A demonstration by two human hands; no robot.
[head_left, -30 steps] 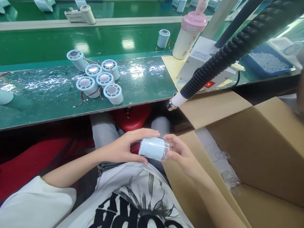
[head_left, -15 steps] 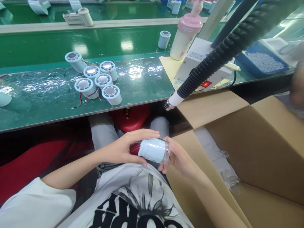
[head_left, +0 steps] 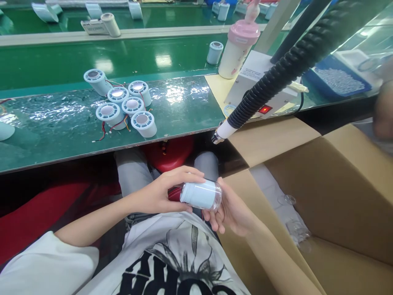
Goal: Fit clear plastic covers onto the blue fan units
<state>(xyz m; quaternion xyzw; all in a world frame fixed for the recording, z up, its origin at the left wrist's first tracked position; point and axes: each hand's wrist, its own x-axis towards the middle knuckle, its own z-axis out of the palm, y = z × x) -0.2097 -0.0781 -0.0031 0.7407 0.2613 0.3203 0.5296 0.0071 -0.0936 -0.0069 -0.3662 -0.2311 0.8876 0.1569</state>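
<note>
A light-blue cylinder [head_left: 201,194], lying on its side in front of my shirt, has a clear plastic cover [head_left: 217,196] around its right end. My left hand [head_left: 167,190] grips it from the left, thumb below and fingers above. At the covered end is my right hand [head_left: 231,209], its thumb close along the cover and its other fingers spread loosely beneath. Whether the right palm presses on the cover is hidden. Several similar cylinders [head_left: 143,124] with slotted round tops and thin wires stand grouped on the green bench [head_left: 175,119].
A large open cardboard box [head_left: 346,184] with clear plastic pieces [head_left: 297,231] is at my right. Above it reaches a black ribbed hose [head_left: 264,88] with a metal-tipped nozzle. A pink-lidded bottle [head_left: 238,49] and a blue tray [head_left: 339,78] stand farther back. Another person's blurred hand [head_left: 383,110] shows at far right.
My right hand has loosened around the covered end, its lower fingers spreading downward. The cylinder has shifted slightly right in my left hand. Another light-blue part has appeared on the far belt.
</note>
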